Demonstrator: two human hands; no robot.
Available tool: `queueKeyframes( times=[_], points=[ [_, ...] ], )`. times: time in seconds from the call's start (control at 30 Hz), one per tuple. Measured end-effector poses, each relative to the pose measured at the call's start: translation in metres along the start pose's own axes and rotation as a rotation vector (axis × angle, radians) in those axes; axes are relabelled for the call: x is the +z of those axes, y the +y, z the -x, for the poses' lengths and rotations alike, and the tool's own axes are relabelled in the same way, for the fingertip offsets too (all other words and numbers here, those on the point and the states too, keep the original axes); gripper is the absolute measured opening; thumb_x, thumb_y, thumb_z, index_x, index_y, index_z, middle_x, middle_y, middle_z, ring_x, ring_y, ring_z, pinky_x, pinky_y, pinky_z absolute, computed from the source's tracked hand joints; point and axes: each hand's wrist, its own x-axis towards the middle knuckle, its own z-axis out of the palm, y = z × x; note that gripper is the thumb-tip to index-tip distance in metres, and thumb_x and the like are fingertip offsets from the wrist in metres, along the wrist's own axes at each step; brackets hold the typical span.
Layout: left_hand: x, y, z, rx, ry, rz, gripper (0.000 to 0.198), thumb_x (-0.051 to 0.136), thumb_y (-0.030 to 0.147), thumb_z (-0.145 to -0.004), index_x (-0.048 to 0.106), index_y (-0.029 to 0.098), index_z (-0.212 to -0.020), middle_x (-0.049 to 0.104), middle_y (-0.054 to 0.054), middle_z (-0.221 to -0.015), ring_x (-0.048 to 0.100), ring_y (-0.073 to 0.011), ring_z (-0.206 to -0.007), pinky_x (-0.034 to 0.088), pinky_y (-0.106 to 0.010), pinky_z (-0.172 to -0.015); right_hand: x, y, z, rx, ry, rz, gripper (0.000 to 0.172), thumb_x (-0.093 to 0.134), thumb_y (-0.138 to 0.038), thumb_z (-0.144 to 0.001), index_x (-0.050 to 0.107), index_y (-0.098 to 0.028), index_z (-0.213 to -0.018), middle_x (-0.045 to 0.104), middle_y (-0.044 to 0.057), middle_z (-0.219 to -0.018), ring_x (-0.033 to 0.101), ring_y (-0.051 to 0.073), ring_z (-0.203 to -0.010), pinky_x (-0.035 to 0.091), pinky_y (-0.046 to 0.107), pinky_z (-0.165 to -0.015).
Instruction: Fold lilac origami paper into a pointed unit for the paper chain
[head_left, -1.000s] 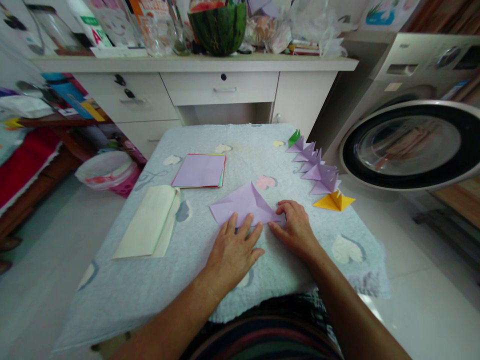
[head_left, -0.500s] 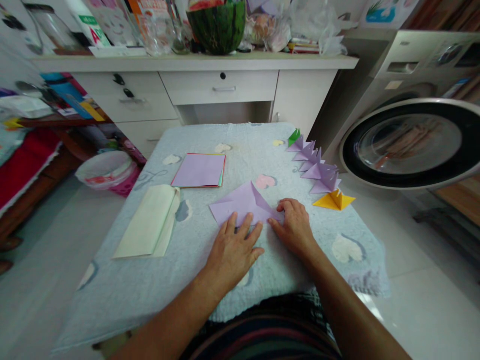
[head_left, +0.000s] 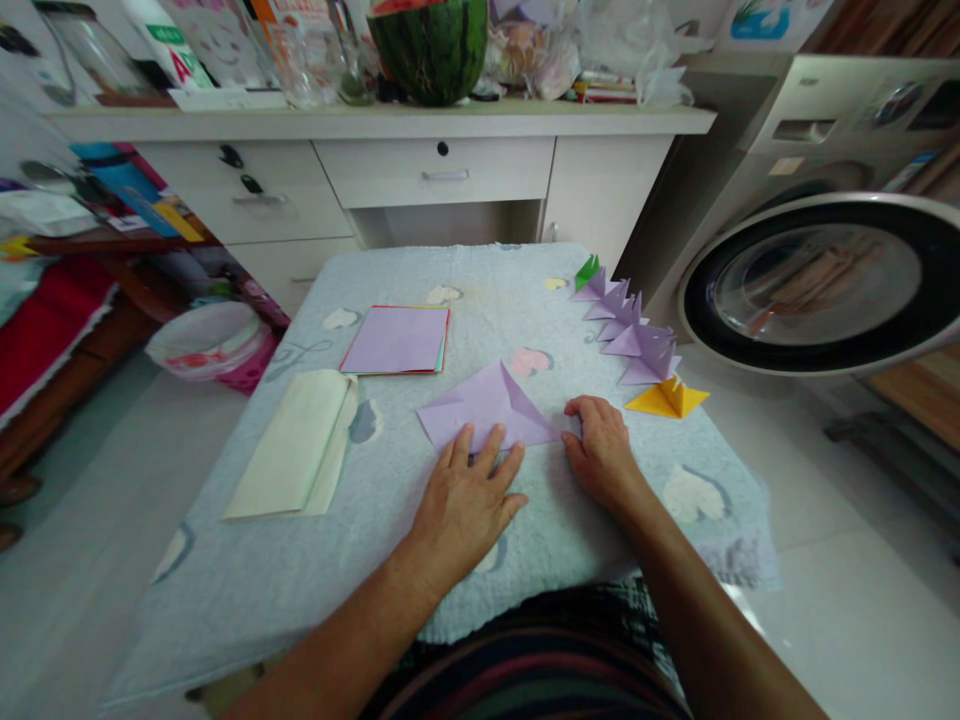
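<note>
A lilac sheet of paper folded into a triangle [head_left: 486, 403] lies on the pale blue towel-covered table [head_left: 360, 560]. My left hand [head_left: 463, 500] lies flat with spread fingers, its fingertips pressing the triangle's near edge. My right hand [head_left: 604, 452] rests at the triangle's right corner, fingers curled down onto the paper's tip. A row of folded lilac pieces [head_left: 630, 335] with a green one [head_left: 587, 270] at the far end and a yellow one [head_left: 667, 399] at the near end runs along the table's right side.
A stack of coloured paper squares [head_left: 397, 340] and a folded cream sheet [head_left: 300, 440] lie to the left. Behind stands a white desk [head_left: 442, 170] with a cut watermelon [head_left: 429, 45]. A washing machine door [head_left: 821, 285] is at the right, a basin [head_left: 214, 345] on the floor left.
My right hand has slid a little to the right along the triangle's edge to its right corner. The left hand stays put.
</note>
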Motion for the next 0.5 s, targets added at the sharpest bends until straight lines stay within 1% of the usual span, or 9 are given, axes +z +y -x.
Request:
queueKeyframes(
  times=[0.1, 0.17, 0.23, 0.37, 0.5],
  points=[
    [0.000, 0.000, -0.001, -0.004, -0.002, 0.001, 0.053, 0.049, 0.053, -0.091, 0.047, 0.032, -0.140, 0.045, -0.004, -0.149, 0.039, -0.0377, -0.135, 0.040, -0.050, -0.105, -0.002, 0.002, 0.001, -0.004, 0.004, -0.031, 0.028, 0.048, -0.013, -0.078, 0.053, -0.018, -0.105, 0.058, 0.013, -0.110, 0.051, 0.029, -0.107, 0.040, 0.044, -0.094],
    [0.000, 0.001, -0.001, -0.005, -0.002, -0.003, 0.053, 0.050, 0.053, -0.091, 0.047, 0.033, -0.140, 0.046, -0.004, -0.149, 0.039, -0.0374, -0.135, 0.041, -0.050, -0.104, -0.003, 0.001, 0.002, -0.026, 0.010, -0.034, 0.028, 0.048, -0.017, -0.079, 0.052, -0.018, -0.107, 0.058, 0.013, -0.111, 0.051, 0.029, -0.108, 0.040, 0.044, -0.095],
    [0.000, 0.001, -0.001, -0.002, -0.001, -0.010, 0.052, 0.050, 0.052, -0.091, 0.047, 0.033, -0.140, 0.045, -0.004, -0.149, 0.038, -0.0368, -0.135, 0.040, -0.050, -0.104, -0.003, 0.000, 0.004, -0.052, 0.011, -0.013, 0.029, 0.051, -0.026, -0.082, 0.052, -0.017, -0.110, 0.058, 0.014, -0.112, 0.050, 0.030, -0.108, 0.040, 0.046, -0.095],
    [0.001, 0.001, -0.001, 0.001, 0.011, -0.012, 0.052, 0.050, 0.052, -0.091, 0.046, 0.034, -0.140, 0.044, -0.004, -0.150, 0.038, -0.0359, -0.136, 0.040, -0.051, -0.104, 0.003, -0.004, 0.005, -0.079, 0.048, 0.062, 0.047, 0.057, -0.049, -0.083, 0.051, -0.016, -0.116, 0.056, 0.016, -0.114, 0.050, 0.033, -0.108, 0.040, 0.049, -0.095],
    [0.001, 0.001, 0.000, -0.001, 0.014, -0.002, 0.054, 0.049, 0.053, -0.091, 0.044, 0.033, -0.142, 0.044, -0.004, -0.149, 0.037, -0.0371, -0.135, 0.039, -0.050, -0.105, 0.011, -0.012, 0.004, -0.046, 0.093, 0.146, 0.054, 0.059, -0.054, -0.081, 0.051, -0.015, -0.117, 0.054, 0.018, -0.116, 0.048, 0.036, -0.109, 0.040, 0.051, -0.094]
  ],
)
